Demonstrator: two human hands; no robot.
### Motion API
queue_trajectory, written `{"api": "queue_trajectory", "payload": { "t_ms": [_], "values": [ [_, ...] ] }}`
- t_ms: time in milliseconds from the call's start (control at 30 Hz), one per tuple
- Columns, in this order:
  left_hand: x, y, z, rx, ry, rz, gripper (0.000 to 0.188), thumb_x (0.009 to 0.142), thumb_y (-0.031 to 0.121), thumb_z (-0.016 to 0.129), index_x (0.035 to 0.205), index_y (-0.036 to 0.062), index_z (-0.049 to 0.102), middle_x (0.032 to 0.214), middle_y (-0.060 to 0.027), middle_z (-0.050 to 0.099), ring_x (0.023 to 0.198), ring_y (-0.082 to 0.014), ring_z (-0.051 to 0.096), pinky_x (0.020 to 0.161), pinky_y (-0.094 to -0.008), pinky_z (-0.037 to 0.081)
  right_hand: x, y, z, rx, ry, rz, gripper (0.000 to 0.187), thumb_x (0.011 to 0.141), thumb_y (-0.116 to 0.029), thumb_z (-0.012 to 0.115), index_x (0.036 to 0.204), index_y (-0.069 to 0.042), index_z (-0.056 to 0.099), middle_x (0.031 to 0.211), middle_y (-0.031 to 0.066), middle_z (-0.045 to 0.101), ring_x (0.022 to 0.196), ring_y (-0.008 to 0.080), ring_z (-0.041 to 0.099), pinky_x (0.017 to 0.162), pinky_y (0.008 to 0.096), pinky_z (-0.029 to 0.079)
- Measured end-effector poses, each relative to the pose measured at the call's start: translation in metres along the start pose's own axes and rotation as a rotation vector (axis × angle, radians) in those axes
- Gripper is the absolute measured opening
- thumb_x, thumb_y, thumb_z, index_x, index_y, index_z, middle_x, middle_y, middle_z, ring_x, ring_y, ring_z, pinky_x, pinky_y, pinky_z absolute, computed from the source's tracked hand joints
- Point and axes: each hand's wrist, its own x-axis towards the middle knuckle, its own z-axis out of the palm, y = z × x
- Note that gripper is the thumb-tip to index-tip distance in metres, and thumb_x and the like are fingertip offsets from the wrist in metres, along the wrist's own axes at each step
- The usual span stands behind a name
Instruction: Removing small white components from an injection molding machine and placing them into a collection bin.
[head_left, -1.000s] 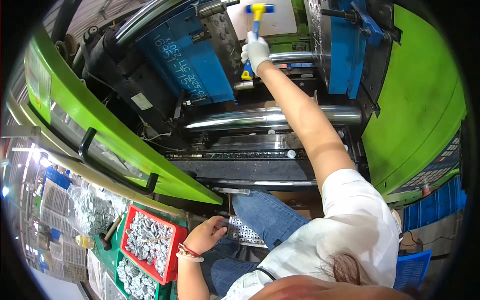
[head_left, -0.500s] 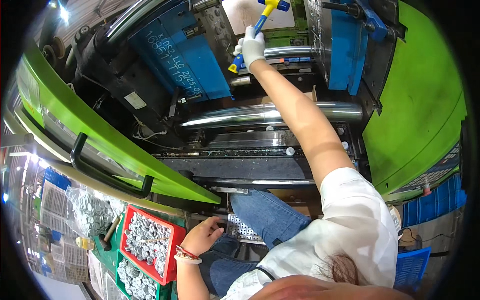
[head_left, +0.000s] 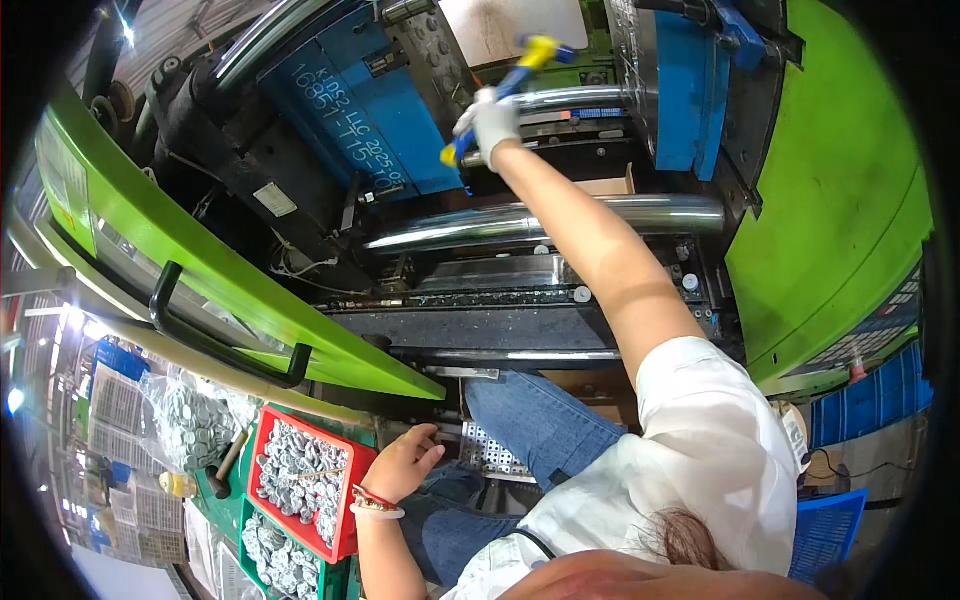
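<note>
My right hand (head_left: 493,125), in a white glove, reaches deep into a machine between its two mould halves. Its fingers are wrapped round the blue handle of a mallet (head_left: 540,52), whose yellow head with blue ends points away and to the right; motion blurs it. The left mould half (head_left: 432,62), on a blue plate, stands just beside this hand. Across the gap is the right mould half (head_left: 634,80). My left hand (head_left: 404,463), bare and with bracelets at the wrist, hovers over my leg next to a red tray (head_left: 355,500), fingers loosely bent and holding nothing.
Thick steel bars (head_left: 560,222) cross the machine below my right arm. A green door with a black handle (head_left: 225,345) slants at the left; a green panel (head_left: 840,200) stands right. Metal-coloured discs fill the red tray, a green tray (head_left: 240,545) and a plastic bag (head_left: 195,425). A hammer (head_left: 230,465) lies nearby.
My right hand and the mallet have swung nearer to me and slightly left. The left hand stays over my leg, almost unmoved.
</note>
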Motion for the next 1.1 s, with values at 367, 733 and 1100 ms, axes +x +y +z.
{"api": "queue_trajectory", "payload": {
  "t_ms": [367, 733, 1100],
  "values": [
    [-0.001, -0.003, 0.004, -0.016, 0.001, 0.007, 0.038, 0.091, 0.016, 0.061, 0.124, 0.0010, 0.050, 0.096, -0.0119, 0.065, 0.084, -0.0177, 0.064, 0.073, -0.0288, 0.050, -0.016, -0.017, 0.004, 0.055, 0.131, -0.137, 0.016, 0.091, -0.019, 0.050, 0.092, -0.006, 0.040, 0.060, 0.0067, 0.051, 0.043, 0.0181, 0.052, 0.039, 0.0342, 0.045],
    [0.002, 0.003, 0.003, -0.022, -0.032, 0.002, 0.042, 0.091, 0.019, 0.062, 0.126, -0.0001, 0.049, 0.101, -0.0148, 0.066, 0.087, -0.0202, 0.065, 0.076, -0.0299, 0.051, -0.005, -0.025, -0.005, -0.184, 0.135, -0.109, 0.013, 0.087, -0.015, 0.054, 0.089, -0.009, 0.042, 0.057, 0.0030, 0.047, 0.042, 0.0179, 0.051, 0.040, 0.0359, 0.045],
    [0.002, 0.003, 0.003, 0.012, -0.008, 0.056, 0.039, 0.090, 0.018, 0.062, 0.124, 0.0005, 0.051, 0.096, -0.0132, 0.065, 0.082, -0.0201, 0.064, 0.074, -0.0304, 0.050, 0.008, -0.012, -0.023, -0.041, 0.020, 0.073, 0.016, 0.087, -0.012, 0.055, 0.079, -0.009, 0.042, 0.054, 0.0035, 0.044, 0.036, 0.0169, 0.046, 0.035, 0.0334, 0.041]
  ]
}}
